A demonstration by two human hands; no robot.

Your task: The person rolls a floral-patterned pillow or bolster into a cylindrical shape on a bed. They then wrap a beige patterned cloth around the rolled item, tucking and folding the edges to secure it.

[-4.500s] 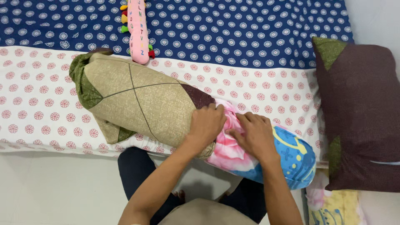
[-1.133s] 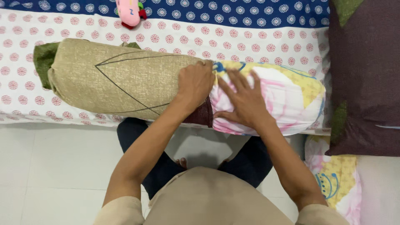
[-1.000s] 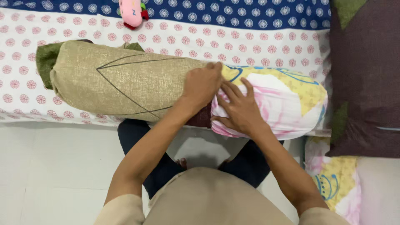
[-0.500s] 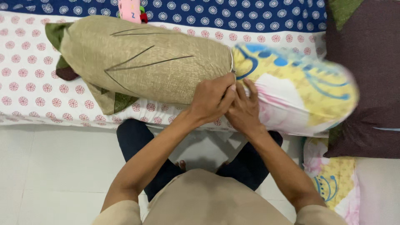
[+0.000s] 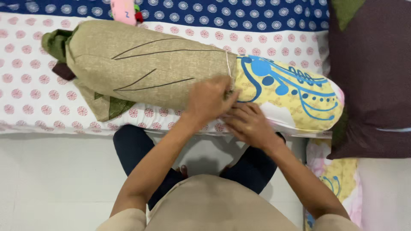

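Observation:
A long bolster lies across the near edge of the bed. Its left part sits inside a beige woven cover with green and maroon ends; its right part shows yellow cloth with blue swirls. My left hand grips the open rim of the beige cover at the bolster's near side. Just beside it, my right hand presses on the patterned bolster under that rim, fingers bent.
The bedsheet is white with pink flowers, and navy with white flowers further back. A maroon pillow lies at the right. A pink soft toy sits at the far edge. A floral cloth lies on the white floor.
The bolster has turned, so its yellow and blue side now faces up. Both hands have slid down to its near side at the cover's rim.

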